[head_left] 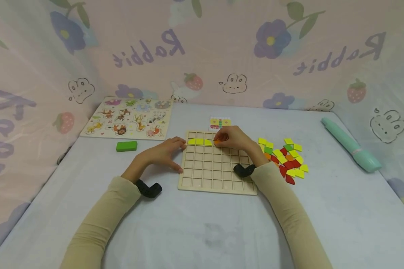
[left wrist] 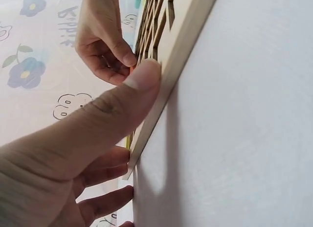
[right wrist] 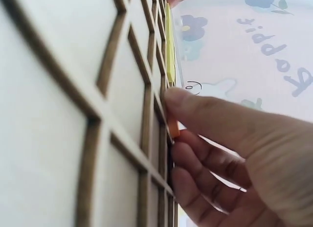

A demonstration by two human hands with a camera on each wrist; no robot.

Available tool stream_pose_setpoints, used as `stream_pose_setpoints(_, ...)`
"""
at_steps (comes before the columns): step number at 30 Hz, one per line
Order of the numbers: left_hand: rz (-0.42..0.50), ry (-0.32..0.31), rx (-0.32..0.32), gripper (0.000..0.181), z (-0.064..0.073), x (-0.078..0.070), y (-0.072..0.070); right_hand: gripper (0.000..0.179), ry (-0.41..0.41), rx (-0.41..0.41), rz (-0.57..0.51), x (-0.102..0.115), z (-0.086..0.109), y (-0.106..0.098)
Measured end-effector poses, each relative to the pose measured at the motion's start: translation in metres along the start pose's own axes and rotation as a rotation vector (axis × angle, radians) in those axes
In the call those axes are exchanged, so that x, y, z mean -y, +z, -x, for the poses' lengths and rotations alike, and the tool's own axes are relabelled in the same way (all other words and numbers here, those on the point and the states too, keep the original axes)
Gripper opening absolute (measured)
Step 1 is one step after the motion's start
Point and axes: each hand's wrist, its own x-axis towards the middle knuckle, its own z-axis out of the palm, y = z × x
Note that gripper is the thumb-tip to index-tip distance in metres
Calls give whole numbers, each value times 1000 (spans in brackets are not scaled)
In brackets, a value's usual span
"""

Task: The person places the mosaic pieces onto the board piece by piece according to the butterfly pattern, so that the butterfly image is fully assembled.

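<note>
A square wooden grid board lies on the table before me. My left hand rests at its left edge, thumb and fingertips touching the rim with the fingers spread. Over the upper part of the board, my right hand pinches a small orange piece between thumb and fingers, at a cell of the grid. Yellow pieces sit in cells of the same row, just left of that piece. A small pattern card is behind the board, partly covered by the right hand.
Loose yellow, red, green and orange pieces are scattered right of the board. A green block lies to the left, in front of an animal puzzle board. At the far right lies a mint-coloured, stick-like object. Printed curtains surround the table.
</note>
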Motion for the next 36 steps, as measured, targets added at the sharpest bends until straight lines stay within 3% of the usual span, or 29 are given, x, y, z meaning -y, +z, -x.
stream_pose_setpoints(10,26,-25,-7,75,-1,2,2,22,-12,20,32,-2,2,-5)
stream_pose_setpoints(16,10,-12,-1,77,-1,3,2,26,4,-20,47,-8,23,-29)
stream_pose_setpoints(21,3,-19,-1,77,-1,3,3,26,85,-75,111,-24,56,-61)
stream_pose_setpoints(25,1,-21,-2,77,0,3,4,26,194,-113,155,-39,88,-81)
stream_pose_setpoints(30,3,-23,1,77,2,4,3,29,345,-117,170,-54,117,-94)
stream_pose_setpoints(36,-3,-7,-6,76,-1,5,5,31,449,-147,184,-80,142,-103)
